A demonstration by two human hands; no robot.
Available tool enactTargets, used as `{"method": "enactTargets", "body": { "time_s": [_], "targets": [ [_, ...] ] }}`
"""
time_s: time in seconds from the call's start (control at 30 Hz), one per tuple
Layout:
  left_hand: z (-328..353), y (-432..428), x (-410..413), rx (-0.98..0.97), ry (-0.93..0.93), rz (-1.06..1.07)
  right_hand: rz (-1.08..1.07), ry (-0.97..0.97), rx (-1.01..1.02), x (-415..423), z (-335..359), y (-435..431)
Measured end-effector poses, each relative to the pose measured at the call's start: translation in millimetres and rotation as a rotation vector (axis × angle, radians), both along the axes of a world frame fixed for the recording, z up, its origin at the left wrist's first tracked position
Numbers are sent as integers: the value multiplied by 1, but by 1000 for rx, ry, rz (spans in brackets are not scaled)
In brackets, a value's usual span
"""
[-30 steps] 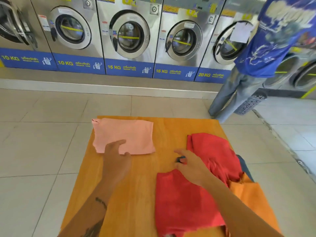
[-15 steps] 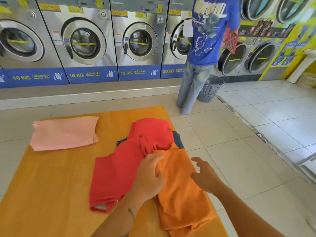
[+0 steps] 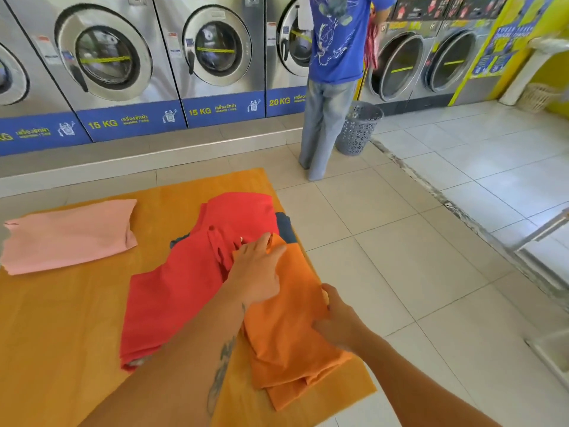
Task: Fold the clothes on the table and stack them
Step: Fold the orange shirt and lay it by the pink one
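While the folded pink cloth (image 3: 69, 235) lies alone at the far left of the orange table (image 3: 61, 334), the head view shows both hands working the unfolded pile at the right edge: the left hand (image 3: 255, 272) rests flat with fingers spread on the orange garment (image 3: 289, 334) where it overlaps the red garment (image 3: 172, 291), and the right hand (image 3: 338, 318) closes on the orange garment's right edge, though whether it truly pinches the cloth I cannot tell. Judging by this, the orange piece is being picked for folding; next it likely needs lifting clear of the red one and the dark garment (image 3: 284, 224) beneath, then spreading flat.
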State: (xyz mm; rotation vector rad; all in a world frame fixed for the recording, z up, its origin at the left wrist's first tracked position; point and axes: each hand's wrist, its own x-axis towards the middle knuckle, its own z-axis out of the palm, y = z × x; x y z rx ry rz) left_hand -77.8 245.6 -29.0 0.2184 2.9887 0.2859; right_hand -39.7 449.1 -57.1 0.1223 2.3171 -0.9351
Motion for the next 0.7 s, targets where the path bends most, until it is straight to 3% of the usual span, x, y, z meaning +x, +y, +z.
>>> {"method": "enactTargets", "body": {
  "time_s": [0.2,0.43,0.57,0.7],
  "targets": [
    [-9,2,-26,-28,-235,62,17,-26,7,26,-8,10],
    [-7,-6,-45,239,-374,197,-169,181,-84,38,-9,17],
    [8,-5,-46,342,-518,173,-449,231,-163,34,-11,30],
    [12,-4,-39,329,-561,165,-709,46,-402,34,-20,46]
  ]
}}
